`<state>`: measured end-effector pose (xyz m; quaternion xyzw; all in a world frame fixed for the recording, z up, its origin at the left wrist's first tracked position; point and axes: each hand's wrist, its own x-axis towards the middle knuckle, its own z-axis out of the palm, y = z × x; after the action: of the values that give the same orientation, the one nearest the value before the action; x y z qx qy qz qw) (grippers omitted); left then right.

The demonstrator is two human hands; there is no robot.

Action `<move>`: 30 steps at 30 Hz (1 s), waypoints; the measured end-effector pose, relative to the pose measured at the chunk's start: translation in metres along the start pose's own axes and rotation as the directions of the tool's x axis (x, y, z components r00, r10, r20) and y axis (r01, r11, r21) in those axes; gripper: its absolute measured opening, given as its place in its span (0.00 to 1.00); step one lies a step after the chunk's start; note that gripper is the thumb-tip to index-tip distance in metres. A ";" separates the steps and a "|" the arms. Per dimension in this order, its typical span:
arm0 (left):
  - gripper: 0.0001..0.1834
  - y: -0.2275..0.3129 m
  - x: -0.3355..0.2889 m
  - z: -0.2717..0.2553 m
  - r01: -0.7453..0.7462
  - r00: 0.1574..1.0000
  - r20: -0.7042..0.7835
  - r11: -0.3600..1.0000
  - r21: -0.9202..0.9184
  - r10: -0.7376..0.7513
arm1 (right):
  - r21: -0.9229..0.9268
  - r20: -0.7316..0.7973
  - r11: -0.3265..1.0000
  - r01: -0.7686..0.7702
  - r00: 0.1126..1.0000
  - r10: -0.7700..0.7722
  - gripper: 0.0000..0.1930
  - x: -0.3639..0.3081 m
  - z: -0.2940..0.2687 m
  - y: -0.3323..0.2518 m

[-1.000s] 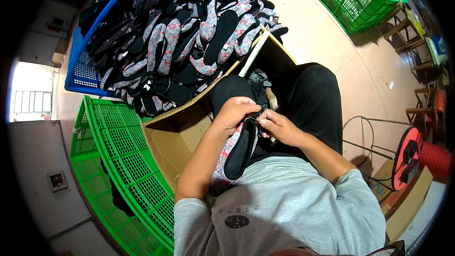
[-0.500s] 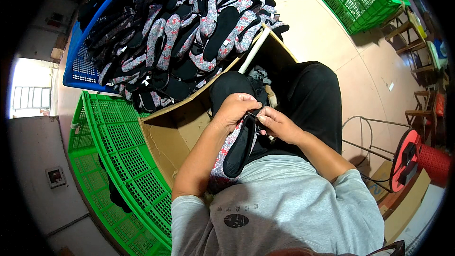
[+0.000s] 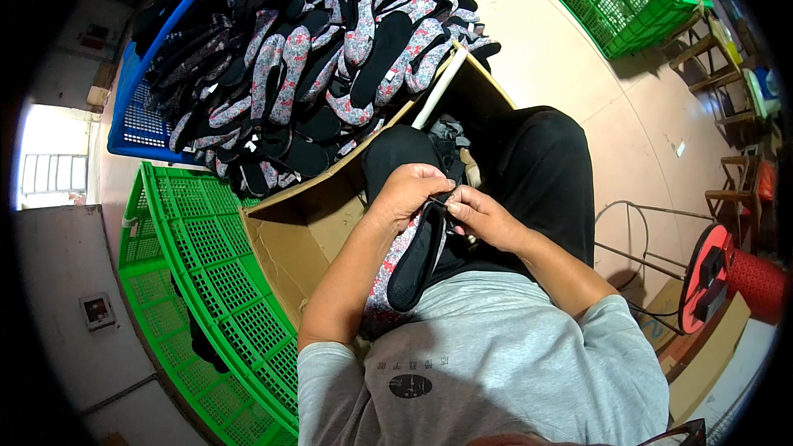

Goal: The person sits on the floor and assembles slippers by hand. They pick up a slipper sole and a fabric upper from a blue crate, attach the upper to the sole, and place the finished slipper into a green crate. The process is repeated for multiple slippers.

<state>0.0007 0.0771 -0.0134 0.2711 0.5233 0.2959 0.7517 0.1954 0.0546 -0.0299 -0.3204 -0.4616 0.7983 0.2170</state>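
In my lap lies a cloth shoe with a black inside and a grey-and-red floral side, its heel end toward my shirt. My left hand is closed round its far part, thumb and fingertip pressed together. Close beside it, my right hand is closed in a pinch at the shoe's edge. A thin dark strand runs between the fingertips of both hands. What else the right fingers hold is hidden.
Ahead, a blue crate is heaped with floral and black cloth shoes. An open cardboard box stands before me, beside a green crate at left. Another green crate is far right; a red round-topped stand is at right.
Both hands stay at nearly the same spot on the shoe; the fingertips have shifted only slightly. The whole view has moved a little.
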 end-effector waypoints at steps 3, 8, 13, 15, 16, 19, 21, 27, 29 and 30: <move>0.05 -0.002 0.001 -0.001 0.006 1.000 0.005 1.000 -0.008 -0.006 | -0.005 -0.015 1.000 0.018 1.000 -0.018 0.11 0.000 0.001 0.000; 0.05 -0.001 0.000 0.000 -0.008 1.000 -0.011 1.000 -0.004 0.008 | 0.002 -0.038 1.000 0.009 0.999 -0.009 0.11 0.001 0.002 0.004; 0.05 -0.003 0.003 -0.002 -0.055 0.998 -0.026 0.999 -0.003 0.055 | 0.078 -0.074 0.996 -0.044 0.996 0.050 0.11 0.000 0.005 0.004; 0.06 -0.006 0.006 -0.005 -0.112 0.992 -0.059 0.994 0.015 0.113 | 0.136 -0.095 0.987 -0.080 0.991 0.093 0.11 -0.002 0.006 0.004; 0.07 -0.008 0.005 -0.005 -0.141 0.985 -0.097 0.990 0.007 0.141 | 0.164 -0.104 0.982 -0.098 0.988 0.116 0.11 -0.004 0.006 0.004; 0.12 -0.006 -0.006 -0.004 -0.209 0.964 -0.158 0.977 0.044 0.213 | 0.194 -0.089 0.977 -0.088 0.990 0.107 0.11 -0.009 0.005 0.006; 0.11 -0.002 -0.018 -0.013 -0.307 0.918 -0.149 0.897 0.318 0.367 | 0.212 -0.041 0.975 -0.071 0.996 0.081 0.11 -0.011 0.002 0.010; 0.12 0.019 -0.073 -0.016 -0.479 0.830 0.006 0.709 0.518 0.558 | 0.193 -0.035 0.981 -0.028 0.999 0.035 0.13 -0.016 -0.001 0.017; 0.15 0.017 -0.082 -0.011 -0.532 0.778 0.135 0.530 0.660 0.614 | 0.178 -0.020 0.984 0.000 1.000 0.003 0.13 -0.018 -0.002 0.022; 0.16 0.019 -0.087 -0.001 -0.531 0.768 0.166 0.471 0.704 0.618 | 0.176 -0.016 0.984 0.011 1.000 -0.009 0.13 -0.019 -0.003 0.027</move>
<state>-0.0273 0.0265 0.0544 0.6840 0.5140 0.3168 0.4094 0.2091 0.0314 -0.0489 -0.3036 -0.3890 0.8325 0.2519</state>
